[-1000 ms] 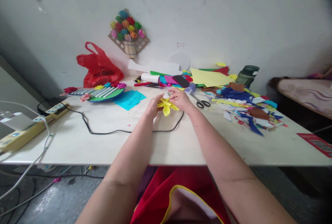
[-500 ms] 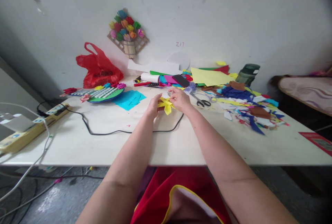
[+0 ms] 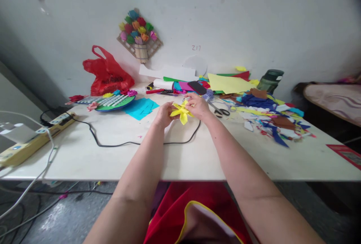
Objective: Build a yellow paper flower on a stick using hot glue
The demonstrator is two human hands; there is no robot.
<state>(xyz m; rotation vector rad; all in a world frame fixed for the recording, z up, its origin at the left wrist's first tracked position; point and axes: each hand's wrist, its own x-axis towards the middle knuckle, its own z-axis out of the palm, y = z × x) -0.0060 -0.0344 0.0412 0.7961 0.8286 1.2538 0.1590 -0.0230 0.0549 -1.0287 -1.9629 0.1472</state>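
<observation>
A yellow paper flower (image 3: 182, 113) with pointed petals is held between both hands above the white table (image 3: 118, 153). My left hand (image 3: 163, 114) pinches its left side, fingers closed. From the right, my right hand (image 3: 199, 106) grips it, fingers curled on the petals. A black cable (image 3: 113, 144) runs across the table just below the hands.
Black scissors (image 3: 221, 111) lie right of my right hand, beside a heap of coloured paper scraps (image 3: 270, 118). Blue paper (image 3: 140, 107), a green craft piece (image 3: 113, 101), a red plastic bag (image 3: 106, 72), a power strip (image 3: 34, 138) and a dark green bottle (image 3: 269, 80) are around.
The flower has been lifted slightly and turned between the hands, its petals now more spread. The hands stay in nearly the same spot.
</observation>
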